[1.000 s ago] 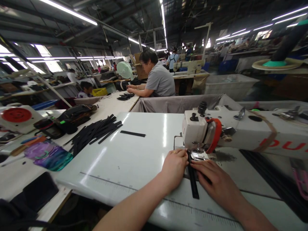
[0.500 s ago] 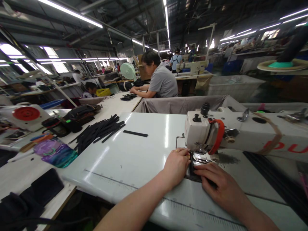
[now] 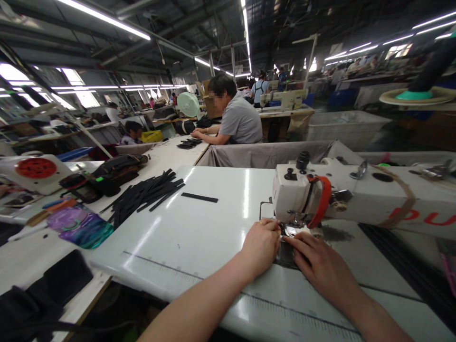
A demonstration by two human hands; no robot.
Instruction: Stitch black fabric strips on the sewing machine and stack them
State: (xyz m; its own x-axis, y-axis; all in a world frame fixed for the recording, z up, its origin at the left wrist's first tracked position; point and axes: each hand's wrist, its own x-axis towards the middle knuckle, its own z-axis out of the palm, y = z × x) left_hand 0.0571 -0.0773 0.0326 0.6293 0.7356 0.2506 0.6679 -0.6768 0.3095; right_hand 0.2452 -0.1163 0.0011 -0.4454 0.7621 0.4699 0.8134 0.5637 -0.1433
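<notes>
I see two hands [image 3: 261,244] [image 3: 318,260] half-curled, hold unclear, at one sewing machine [image 3: 366,190]; left of it, one lone strip [image 3: 199,197]; red letters [image 3: 409,216] like "pu"

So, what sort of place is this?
It looks like a sewing workshop, perhaps a factory: there's a sewing machine in front, another machine farther back, and a pile of black strips on the left.

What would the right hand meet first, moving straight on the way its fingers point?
Probably the left hand, whose fingertips lie just beyond those of the right hand; whether they already touch is unclear.
</notes>
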